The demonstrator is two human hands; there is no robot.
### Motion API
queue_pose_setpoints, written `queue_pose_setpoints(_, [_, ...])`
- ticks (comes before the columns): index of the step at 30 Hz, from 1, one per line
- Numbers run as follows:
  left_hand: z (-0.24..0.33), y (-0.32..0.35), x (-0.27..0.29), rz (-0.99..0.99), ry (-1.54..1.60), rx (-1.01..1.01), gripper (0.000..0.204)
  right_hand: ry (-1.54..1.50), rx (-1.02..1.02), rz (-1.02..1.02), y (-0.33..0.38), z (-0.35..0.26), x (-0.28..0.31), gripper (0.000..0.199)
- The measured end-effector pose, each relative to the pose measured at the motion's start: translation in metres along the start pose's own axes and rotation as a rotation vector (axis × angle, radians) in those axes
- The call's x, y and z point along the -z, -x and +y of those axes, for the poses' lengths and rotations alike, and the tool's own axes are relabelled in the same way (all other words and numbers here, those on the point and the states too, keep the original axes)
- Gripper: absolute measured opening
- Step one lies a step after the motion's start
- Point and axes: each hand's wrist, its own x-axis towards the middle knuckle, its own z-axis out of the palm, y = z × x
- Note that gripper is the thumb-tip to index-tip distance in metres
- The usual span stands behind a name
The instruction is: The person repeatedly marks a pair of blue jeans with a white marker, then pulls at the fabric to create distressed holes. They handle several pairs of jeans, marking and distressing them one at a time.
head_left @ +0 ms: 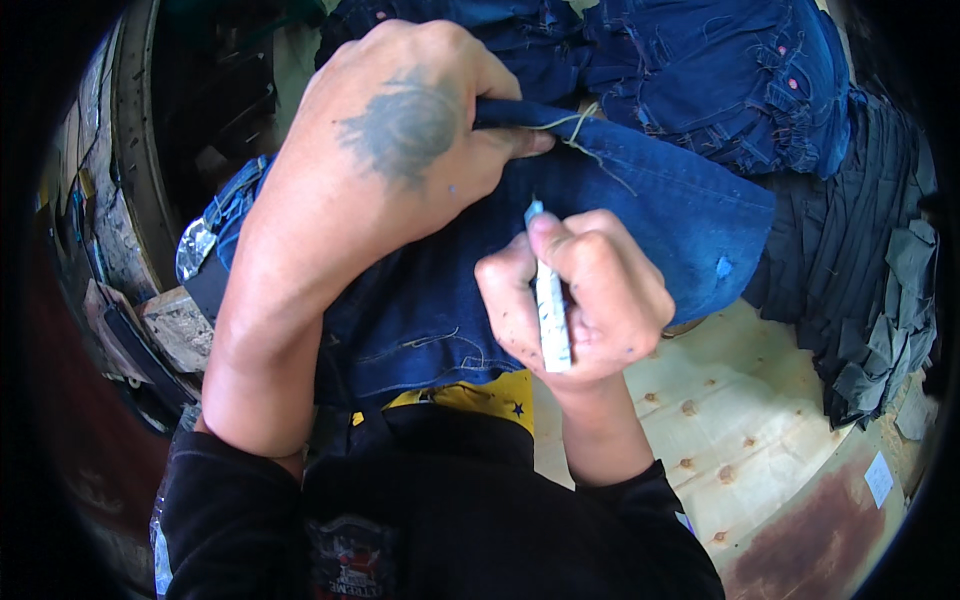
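Observation:
A dark blue denim garment [690, 210] lies across my lap, its edge folded up near the top. My left hand [410, 130] is closed on that edge, pinching it between thumb and fingers. Loose pale threads [578, 132] trail from the fold beside the thumb. Just below, my right hand [610, 295] grips a white pen [551, 315] with dark specks on its barrel. The pen's narrow tip points up toward the denim; whether it touches the cloth I cannot tell. A light blue spot [723, 267] shows near the garment's right end.
More denim garments with pink dots [710, 80] are heaped at the far side. Dark grey cloth [845, 250] is piled at the right, above a pale wooden surface [725, 410]. A dark upright frame [140, 150] and clutter stand at the left.

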Motion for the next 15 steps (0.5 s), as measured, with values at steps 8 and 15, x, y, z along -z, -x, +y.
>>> queue_pose_setpoints(8, [0.0021,-0.0026,-0.0007,-0.041,-0.01,0.039,0.025,-0.038,-0.048,0.012,0.0036,0.0006,0.0012,0.021])
queue_pose_setpoints(15, [0.0028,-0.0024,0.0015,-0.053,0.018,0.047,0.025,-0.021,-0.043,0.06,0.0015,0.001,0.0015,0.018])
